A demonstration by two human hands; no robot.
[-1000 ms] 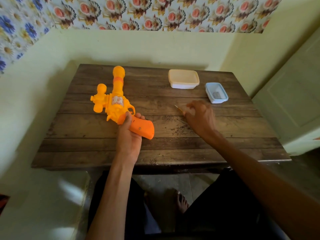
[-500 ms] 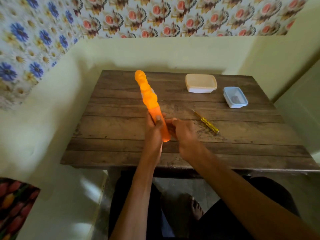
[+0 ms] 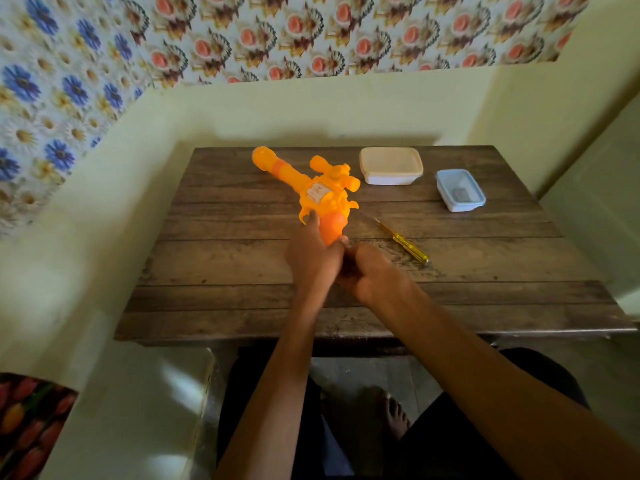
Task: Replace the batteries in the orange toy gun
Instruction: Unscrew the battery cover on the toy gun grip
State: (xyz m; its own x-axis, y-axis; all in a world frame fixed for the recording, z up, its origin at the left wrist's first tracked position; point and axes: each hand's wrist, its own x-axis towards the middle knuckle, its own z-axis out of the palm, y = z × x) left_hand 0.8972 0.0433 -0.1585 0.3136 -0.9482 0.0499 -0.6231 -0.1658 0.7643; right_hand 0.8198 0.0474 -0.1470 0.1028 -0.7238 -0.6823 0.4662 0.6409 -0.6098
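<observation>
The left grip [image 3: 313,258] is wrapped round the handle of the orange toy gun [image 3: 322,192], whose barrel slants away from it, up and to the left, over the bench [image 3: 214,306]. The right grip [image 3: 372,275] crowds in beside the left at the handle's butt, fingers curled — whether it holds the gun I cannot tell. A yellow screwdriver [image 3: 403,242] lies just right of both grips. Farther beyond sit a lidded box [image 3: 391,166] and an open blue tub [image 3: 460,190].

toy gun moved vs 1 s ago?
Yes. The toy gun has been flipped: its side knobs now point right, toward the lidded container, instead of away from it.
</observation>
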